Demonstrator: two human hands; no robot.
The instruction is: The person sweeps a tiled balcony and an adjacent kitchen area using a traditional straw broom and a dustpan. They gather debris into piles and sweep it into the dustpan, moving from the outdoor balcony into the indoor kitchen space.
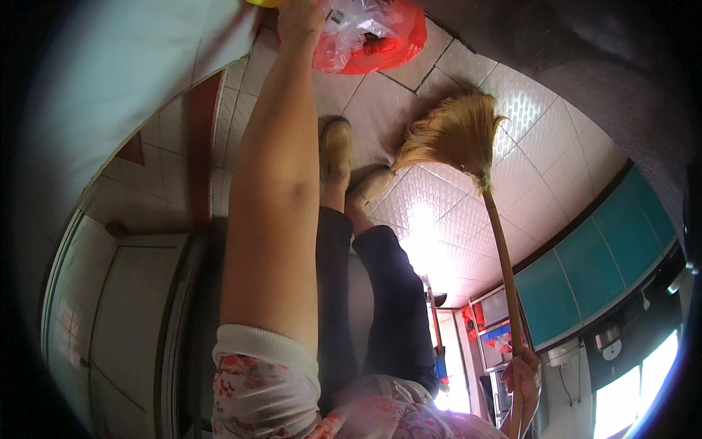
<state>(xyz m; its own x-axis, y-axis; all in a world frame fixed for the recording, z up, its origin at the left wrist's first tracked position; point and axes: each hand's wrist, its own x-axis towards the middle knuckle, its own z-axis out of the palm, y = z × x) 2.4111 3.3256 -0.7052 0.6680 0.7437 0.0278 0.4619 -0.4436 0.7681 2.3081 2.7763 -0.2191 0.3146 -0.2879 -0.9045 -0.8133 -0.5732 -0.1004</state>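
My right hand (pixel 524 376) is closed around the wooden handle of a straw broom (pixel 455 131) at the right. Its golden bristles fan out beside my shoes (pixel 335 144); whether they touch the floor is unclear. My left arm stretches forward across the view, and my left hand (pixel 301 22) is partly cut off by the top edge. Close to that hand are a yellow object (pixel 264 2), mostly out of frame, and a red plastic bag (pixel 408 38). Crumpled clear plastic (pixel 351 27) and something dark lie in the bag. My left fingers are not visible.
Pale floor tiles (pixel 378 110), some textured, reflect bright light. Teal panels (pixel 589 263) line the right side, near hanging utensils and a bright window (pixel 636 378). Behind me stands a shelf rack (pixel 488 324) with red and blue items. A white door (pixel 131 307) is at the left.
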